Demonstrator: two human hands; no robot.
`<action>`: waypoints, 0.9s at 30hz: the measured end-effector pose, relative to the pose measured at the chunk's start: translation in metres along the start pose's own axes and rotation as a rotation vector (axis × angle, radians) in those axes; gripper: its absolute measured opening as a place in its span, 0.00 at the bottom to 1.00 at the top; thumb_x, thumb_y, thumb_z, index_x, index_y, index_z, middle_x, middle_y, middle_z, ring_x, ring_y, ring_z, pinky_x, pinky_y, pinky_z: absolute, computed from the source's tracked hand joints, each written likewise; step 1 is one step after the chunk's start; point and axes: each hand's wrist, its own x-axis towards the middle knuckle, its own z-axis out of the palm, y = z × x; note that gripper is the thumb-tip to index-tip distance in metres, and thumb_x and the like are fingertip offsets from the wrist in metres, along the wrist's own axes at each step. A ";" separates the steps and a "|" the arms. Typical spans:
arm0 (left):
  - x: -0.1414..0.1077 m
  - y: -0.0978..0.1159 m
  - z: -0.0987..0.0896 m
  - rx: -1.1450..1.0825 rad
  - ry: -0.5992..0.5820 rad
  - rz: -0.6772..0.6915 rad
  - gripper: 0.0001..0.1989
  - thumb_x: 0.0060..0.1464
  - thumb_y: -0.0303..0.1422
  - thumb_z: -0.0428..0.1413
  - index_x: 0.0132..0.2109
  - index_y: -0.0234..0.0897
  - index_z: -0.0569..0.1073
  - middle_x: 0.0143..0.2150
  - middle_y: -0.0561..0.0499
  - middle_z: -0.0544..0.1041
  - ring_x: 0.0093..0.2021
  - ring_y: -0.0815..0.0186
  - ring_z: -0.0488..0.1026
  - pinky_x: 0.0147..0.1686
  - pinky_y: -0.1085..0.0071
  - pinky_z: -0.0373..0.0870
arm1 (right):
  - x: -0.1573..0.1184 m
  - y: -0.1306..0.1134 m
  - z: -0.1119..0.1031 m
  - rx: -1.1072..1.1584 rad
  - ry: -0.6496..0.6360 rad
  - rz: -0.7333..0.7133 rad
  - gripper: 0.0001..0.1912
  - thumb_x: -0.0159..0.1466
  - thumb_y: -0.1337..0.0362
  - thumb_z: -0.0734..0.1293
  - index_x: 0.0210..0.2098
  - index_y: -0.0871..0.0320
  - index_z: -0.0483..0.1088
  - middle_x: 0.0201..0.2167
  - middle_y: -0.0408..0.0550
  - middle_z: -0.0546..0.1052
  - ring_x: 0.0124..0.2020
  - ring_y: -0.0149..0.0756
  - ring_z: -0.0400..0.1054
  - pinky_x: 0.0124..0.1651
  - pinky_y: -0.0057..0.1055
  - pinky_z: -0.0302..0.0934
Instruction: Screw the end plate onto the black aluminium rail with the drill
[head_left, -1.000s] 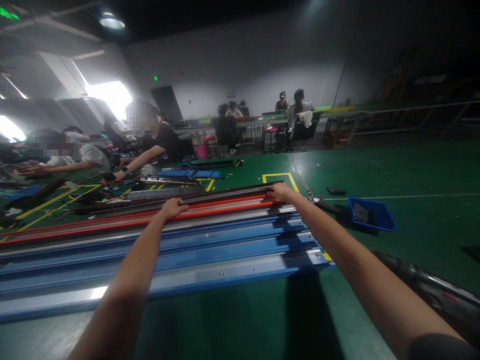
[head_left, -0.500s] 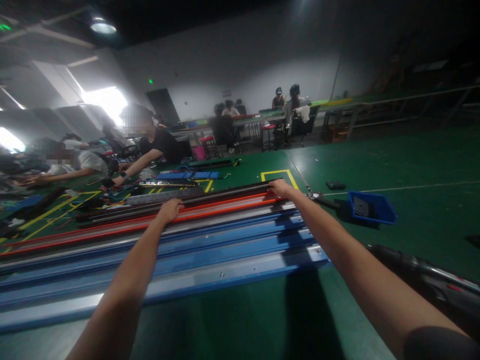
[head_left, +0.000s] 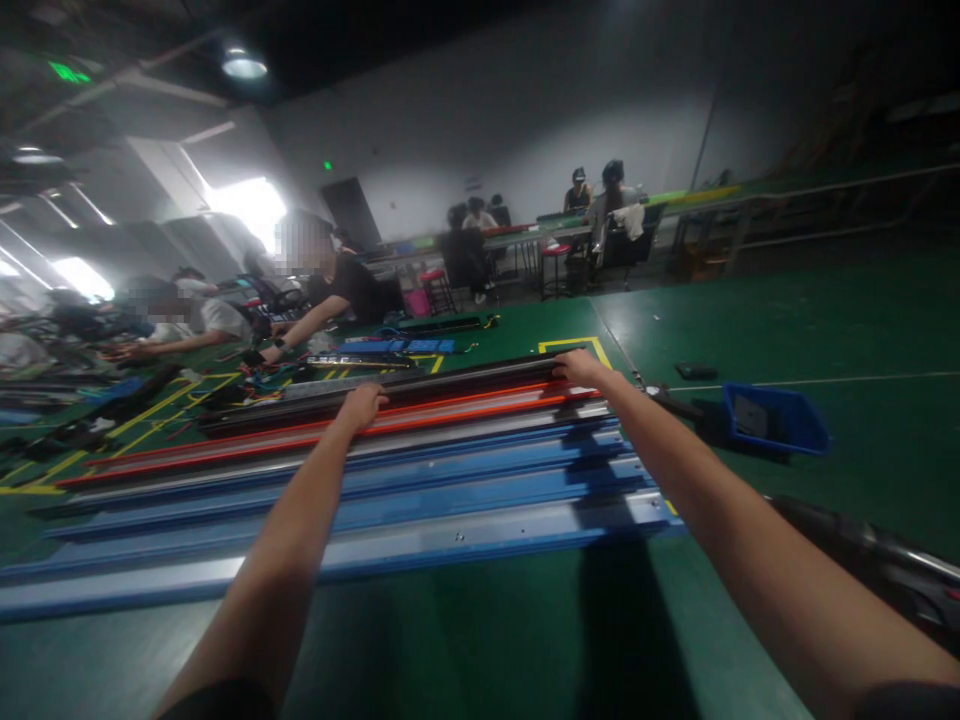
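Both arms reach forward over a row of long rails lying side by side on the green table. My left hand (head_left: 365, 407) is closed on the near edge of a long black rail (head_left: 480, 376), the farthest of the row. At that rail's right end, my right hand (head_left: 581, 367) grips it too, fingers curled over the edge. Just nearer lies an orange-edged rail (head_left: 465, 408), partly beneath my wrists. Several blue rails (head_left: 480, 490) with silvery faces fill the near side. The undersides of my fingers are hidden.
Right of the rails stands a blue bin (head_left: 776, 418) with dark flat pieces, near a small black object (head_left: 696, 371). A dark tool (head_left: 862, 535) lies at lower right. Across the table, a co-worker's arm (head_left: 315, 322) reaches among wires and blue modules (head_left: 397, 346).
The view has swung left, so everything sits farther right and more of the rails' left ends shows. Both hands keep about the same places on the black rail.
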 end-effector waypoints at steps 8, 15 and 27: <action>0.002 -0.002 -0.012 0.027 0.018 -0.007 0.16 0.67 0.40 0.59 0.55 0.34 0.76 0.57 0.43 0.78 0.57 0.56 0.76 0.58 0.50 0.75 | -0.006 -0.003 -0.009 -0.071 0.041 0.007 0.16 0.76 0.57 0.64 0.52 0.58 0.80 0.53 0.58 0.82 0.56 0.49 0.75 0.58 0.41 0.63; -0.001 -0.004 -0.026 0.036 0.029 -0.024 0.15 0.67 0.39 0.59 0.53 0.33 0.77 0.56 0.43 0.78 0.57 0.57 0.76 0.57 0.51 0.75 | -0.009 -0.006 -0.015 -0.155 0.115 -0.018 0.17 0.75 0.56 0.64 0.53 0.56 0.81 0.53 0.59 0.82 0.60 0.53 0.69 0.58 0.41 0.55; -0.015 -0.004 -0.040 0.050 0.038 -0.027 0.14 0.67 0.39 0.59 0.53 0.34 0.77 0.55 0.43 0.79 0.56 0.57 0.77 0.57 0.52 0.76 | -0.022 -0.015 -0.030 -0.230 0.247 0.024 0.19 0.76 0.54 0.63 0.55 0.55 0.81 0.57 0.60 0.76 0.60 0.54 0.63 0.58 0.41 0.53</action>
